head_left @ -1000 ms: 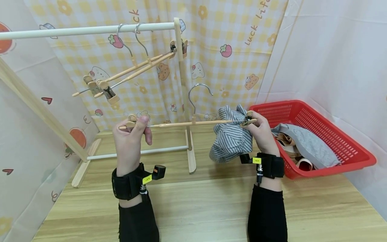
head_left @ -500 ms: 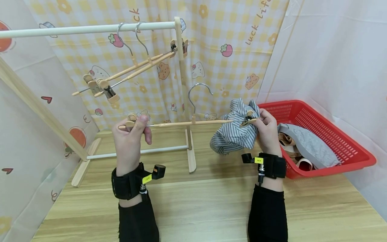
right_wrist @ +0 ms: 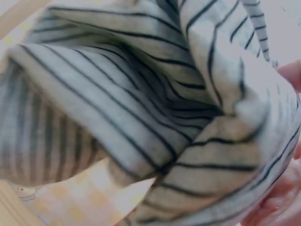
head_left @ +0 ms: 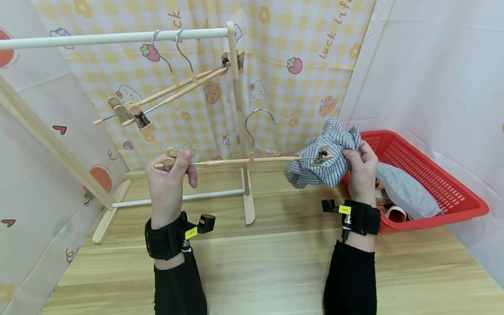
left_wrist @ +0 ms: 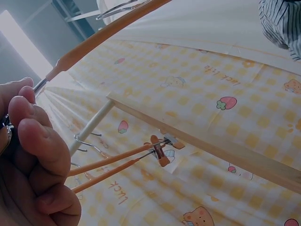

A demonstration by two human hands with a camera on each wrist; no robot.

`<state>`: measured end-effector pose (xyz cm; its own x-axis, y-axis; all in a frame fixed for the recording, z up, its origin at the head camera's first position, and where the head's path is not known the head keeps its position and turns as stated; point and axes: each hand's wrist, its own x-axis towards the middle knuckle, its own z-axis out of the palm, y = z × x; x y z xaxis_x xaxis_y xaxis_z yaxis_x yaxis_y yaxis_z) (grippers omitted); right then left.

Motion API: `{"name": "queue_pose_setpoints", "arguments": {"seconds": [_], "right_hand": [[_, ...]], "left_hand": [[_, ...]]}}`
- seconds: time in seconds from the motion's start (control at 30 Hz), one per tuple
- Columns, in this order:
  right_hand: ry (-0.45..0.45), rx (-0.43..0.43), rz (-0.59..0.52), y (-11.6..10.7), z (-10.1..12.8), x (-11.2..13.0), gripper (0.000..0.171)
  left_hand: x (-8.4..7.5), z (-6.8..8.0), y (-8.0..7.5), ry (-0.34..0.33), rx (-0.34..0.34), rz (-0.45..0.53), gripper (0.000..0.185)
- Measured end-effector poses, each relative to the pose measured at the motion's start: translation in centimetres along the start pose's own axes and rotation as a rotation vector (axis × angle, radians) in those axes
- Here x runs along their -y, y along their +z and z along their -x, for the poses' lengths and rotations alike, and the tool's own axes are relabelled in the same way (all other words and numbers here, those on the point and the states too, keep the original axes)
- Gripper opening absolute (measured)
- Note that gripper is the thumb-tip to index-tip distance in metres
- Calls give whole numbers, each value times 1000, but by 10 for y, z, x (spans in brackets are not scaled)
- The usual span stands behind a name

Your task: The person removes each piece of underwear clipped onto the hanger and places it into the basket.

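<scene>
garment: grey-and-white striped cloth garment point(head_left: 323, 162), bunched at the right clip of the wooden clip hanger with metal hook point(head_left: 252, 160), in the air above the desk point(head_left: 275, 258)
right hand point(head_left: 360, 168): grips the cloth; has lifted it since a second ago, from below the bar to the clip
left hand point(head_left: 170, 175): still pinches the hanger's left end
meaning: cloth likely about to be clipped
nearby: red plastic basket point(head_left: 437, 175) with clothes; wooden rack point(head_left: 232, 87)

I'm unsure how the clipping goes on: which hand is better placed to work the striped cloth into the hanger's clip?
Probably the right hand: it holds the grey striped cloth at the wooden hanger's clip. The left hand grips the far end.
</scene>
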<state>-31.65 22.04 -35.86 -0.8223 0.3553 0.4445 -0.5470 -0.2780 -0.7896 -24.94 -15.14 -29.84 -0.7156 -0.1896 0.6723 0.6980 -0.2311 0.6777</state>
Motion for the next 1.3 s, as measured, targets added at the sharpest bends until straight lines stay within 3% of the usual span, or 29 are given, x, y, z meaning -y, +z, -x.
{"name": "queue_pose_setpoints", "arguments": {"seconds": [0.4, 0.73, 0.87, 1.07, 1.3], "right_hand": [[-126, -267, -93, -6, -2, 2, 39], [-242, -465, -294, -9, -6, 14, 49], [-296, -520, -305, -9, -4, 23, 57], [-303, -558, -288, -11, -2, 29, 48], [-263, -579, -254, -27, -8, 13, 32]], "left_hand": [[0, 0, 0, -9, 1, -2, 51], [0, 0, 0, -3, 9, -7, 50], [-1, 0, 1, -6, 7, -2, 50], [-1, 0, 1, 10, 10, -2, 51], [0, 0, 0, 18, 13, -6, 51]]}}
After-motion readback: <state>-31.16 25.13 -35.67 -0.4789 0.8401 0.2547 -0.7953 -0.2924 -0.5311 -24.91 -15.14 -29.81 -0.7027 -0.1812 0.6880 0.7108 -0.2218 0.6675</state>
